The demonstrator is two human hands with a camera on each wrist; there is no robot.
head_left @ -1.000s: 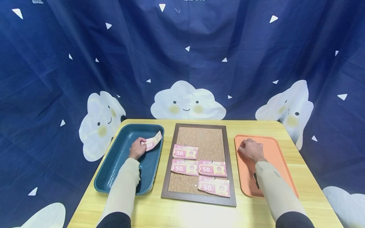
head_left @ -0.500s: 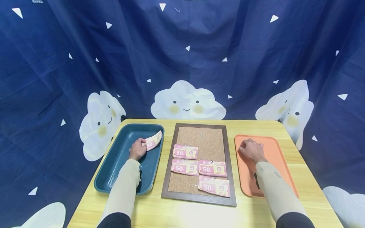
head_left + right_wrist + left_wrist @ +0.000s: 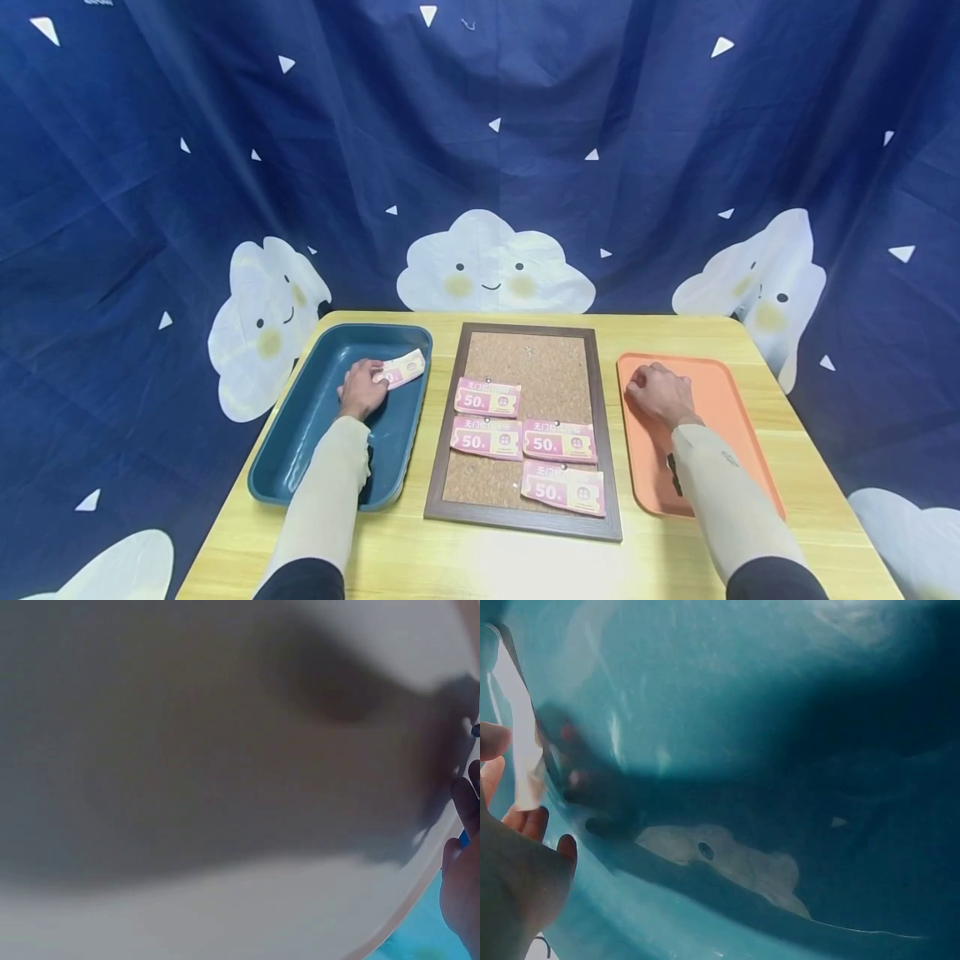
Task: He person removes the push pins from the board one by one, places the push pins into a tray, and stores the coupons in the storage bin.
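In the head view my left hand (image 3: 363,389) is inside the dark blue tub (image 3: 264,475), pinching the near end of a pink and yellow paper coupon (image 3: 405,367) marked 50. The coupon's free end points to the tub's right wall. In the left wrist view the coupon (image 3: 526,742) shows edge-on at my fingers. My right hand (image 3: 662,394) is bent down over the left part of the orange tray (image 3: 723,400), fingertips at its surface. A tiny dark thing (image 3: 475,730) shows near those fingers in the right wrist view; I cannot tell whether they hold it.
Between tub and tray lies a framed cork board (image 3: 527,354). Several matching coupons are pinned to it, among them an upper left coupon (image 3: 487,398) and a lower right coupon (image 3: 562,490). Everything sits on a light wooden table (image 3: 420,567), with a blue cloud-patterned curtain (image 3: 495,167) behind.
The coupon in my left hand has turned and flattened slightly, its raised far corner now lower. My left hand has shifted a little; the right hand stays in place.
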